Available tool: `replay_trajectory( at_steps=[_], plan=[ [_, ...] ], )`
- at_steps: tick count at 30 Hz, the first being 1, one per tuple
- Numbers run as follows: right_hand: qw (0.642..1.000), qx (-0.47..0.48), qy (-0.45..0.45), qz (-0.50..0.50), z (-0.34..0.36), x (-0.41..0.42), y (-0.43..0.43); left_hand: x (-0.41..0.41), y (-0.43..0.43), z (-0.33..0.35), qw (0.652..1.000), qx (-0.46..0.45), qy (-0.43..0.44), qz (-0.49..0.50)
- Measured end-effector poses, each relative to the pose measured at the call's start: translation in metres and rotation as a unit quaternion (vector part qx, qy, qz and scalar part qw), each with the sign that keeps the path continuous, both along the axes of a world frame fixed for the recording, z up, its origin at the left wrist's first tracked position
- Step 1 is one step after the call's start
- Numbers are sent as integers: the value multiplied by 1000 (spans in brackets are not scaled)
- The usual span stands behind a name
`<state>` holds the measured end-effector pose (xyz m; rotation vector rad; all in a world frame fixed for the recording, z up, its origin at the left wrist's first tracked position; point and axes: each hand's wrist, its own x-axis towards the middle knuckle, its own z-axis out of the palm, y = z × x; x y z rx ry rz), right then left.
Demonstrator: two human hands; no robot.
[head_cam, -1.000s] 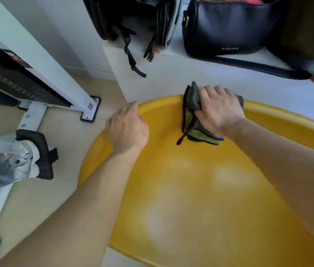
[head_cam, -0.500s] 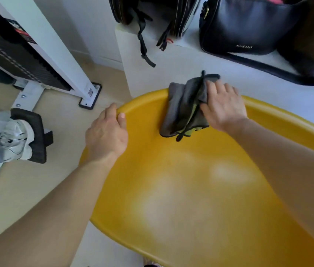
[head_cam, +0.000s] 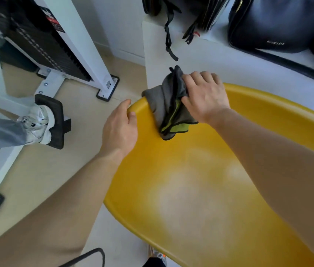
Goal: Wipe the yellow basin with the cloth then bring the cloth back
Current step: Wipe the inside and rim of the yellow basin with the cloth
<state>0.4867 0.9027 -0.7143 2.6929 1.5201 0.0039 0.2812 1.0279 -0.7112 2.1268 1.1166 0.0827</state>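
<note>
A black handbag [head_cam: 279,22] and a black backpack [head_cam: 191,8] are set side by side on a white shelf [head_cam: 200,54], with a backpack strap [head_cam: 168,33] hung down over its front edge. At the left a white machine frame [head_cam: 86,47] with a black weight stack [head_cam: 42,41] is stood on the beige floor [head_cam: 56,176]. A white sneaker [head_cam: 36,126], below a grey trouser leg [head_cam: 0,132], is rested against a black pad [head_cam: 55,122]

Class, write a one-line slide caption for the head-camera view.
The right hand holds the grey-green cloth against the yellow basin at its far rim; the left hand grips the rim beside it.
</note>
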Motion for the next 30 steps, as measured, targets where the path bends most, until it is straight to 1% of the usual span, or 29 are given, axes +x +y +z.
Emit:
replay_trajectory(
  at_steps=[2,3,6,9,11,13,15,17,19,21,23,25,27,28,30],
  plan=[
    [1000,10,21,11,2,-23,20,-3,1,0,998,-32,-49,36],
    [999,10,32,33,3,-34,32,-2,1,3,994,-50,-76,58],
    [990,-18,49,127,3,-70,58,0,3,8,983,-69,-134,102],
    [974,-58,37,217,5,-77,60,-3,7,8,978,-73,-163,107],
    [971,-77,24,226,9,-60,57,-4,12,5,985,-62,-140,82],
    [980,-79,44,176,13,-49,56,-2,14,3,994,-42,-97,38],
    [986,-62,57,144,11,-63,58,0,16,3,995,-44,-80,49],
    [982,-40,63,171,6,-97,62,-2,18,6,986,-76,-112,102],
    [967,-30,83,237,4,-125,68,-9,20,7,976,-92,-149,126],
    [953,-32,100,284,5,-131,68,-25,19,2,984,-83,-123,97],
    [945,-27,118,304,7,-122,63,-41,17,-4,990,-70,-97,69],
    [941,0,142,306,4,-116,54,-49,16,-7,994,-39,-87,44],
    [939,55,167,294,-2,-120,47,-51,15,-5,996,-13,-83,13],
    [939,100,184,271,-4,-125,46,-53,15,-4,997,-6,-80,4],
    [935,211,227,172,-2,-129,51,-58,15,-6,998,12,-58,-14]
  ],
)
